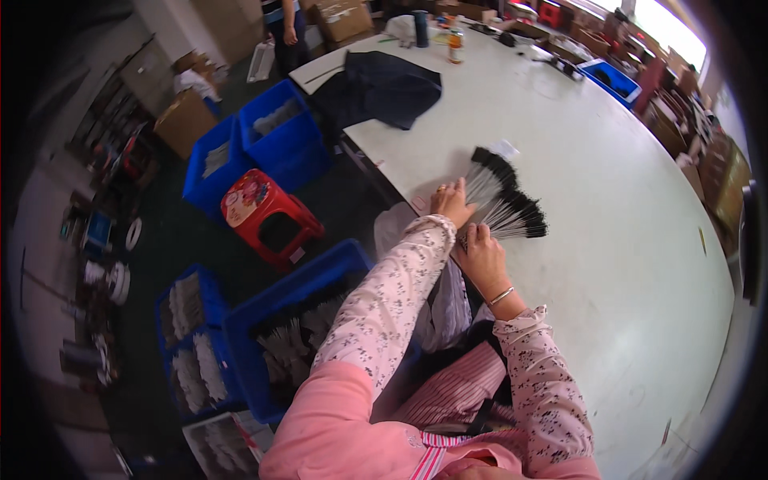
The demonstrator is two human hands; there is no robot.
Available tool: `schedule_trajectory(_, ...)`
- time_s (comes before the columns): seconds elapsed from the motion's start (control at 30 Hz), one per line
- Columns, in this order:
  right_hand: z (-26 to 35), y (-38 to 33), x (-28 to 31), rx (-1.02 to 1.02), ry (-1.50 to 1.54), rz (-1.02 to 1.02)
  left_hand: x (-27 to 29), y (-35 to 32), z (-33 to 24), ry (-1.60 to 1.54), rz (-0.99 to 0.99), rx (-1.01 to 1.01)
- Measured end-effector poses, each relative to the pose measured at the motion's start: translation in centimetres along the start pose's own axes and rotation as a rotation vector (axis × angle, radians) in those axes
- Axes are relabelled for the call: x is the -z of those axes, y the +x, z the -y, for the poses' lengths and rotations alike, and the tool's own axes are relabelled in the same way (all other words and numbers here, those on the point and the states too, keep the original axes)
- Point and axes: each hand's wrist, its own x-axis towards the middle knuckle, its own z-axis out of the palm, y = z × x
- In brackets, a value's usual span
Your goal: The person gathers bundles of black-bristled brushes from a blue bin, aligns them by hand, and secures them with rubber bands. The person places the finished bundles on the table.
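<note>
White table [608, 240]; left hand [452, 204], right hand [482, 254] pressing fanned black-tipped sticks [508, 204].

Single head cam, fisheye, looks down-fwd over white table [608, 240]; close on hands.

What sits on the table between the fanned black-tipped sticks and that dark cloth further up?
Nothing: in the head view, the white table is bare between the fan of black-tipped sticks and the dark cloth.
</note>
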Motion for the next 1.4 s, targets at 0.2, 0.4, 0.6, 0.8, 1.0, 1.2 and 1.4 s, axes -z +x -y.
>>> schedule_trajectory(0.2,-0.8,6.8,-3.6,0.025,0.031,0.058,-0.4,4.9,3.1,0.071,-0.051,0.067)
schedule_trajectory(0.4,-2.5,11.9,-6.8,0.075,0.028,0.016,-0.3,10.6,4.6,0.019,-0.018,0.248)
schedule_trajectory(0.6,-2.9,13.5,-8.6,0.088,-0.028,0.016,0.8,12.3,5.5,0.003,-0.075,0.262)
schedule_trajectory(0.8,-6.7,12.1,-11.0,0.213,-0.01,0.052,1.2,2.5,1.8,-0.357,-0.917,0.165)
schedule_trajectory(1.0,0.9,5.8,-3.4,0.148,0.207,0.001,-1.7,-25.5,10.6,-0.271,-0.958,0.467)
schedule_trajectory(1.2,2.2,0.2,-2.5,0.651,0.038,0.348,-5.2,-50.3,28.9,0.186,-0.632,1.576)
schedule_trajectory(1.4,2.5,0.7,-3.0,0.639,-0.018,0.379,-10.0,-48.7,31.1,-0.305,0.062,1.648)
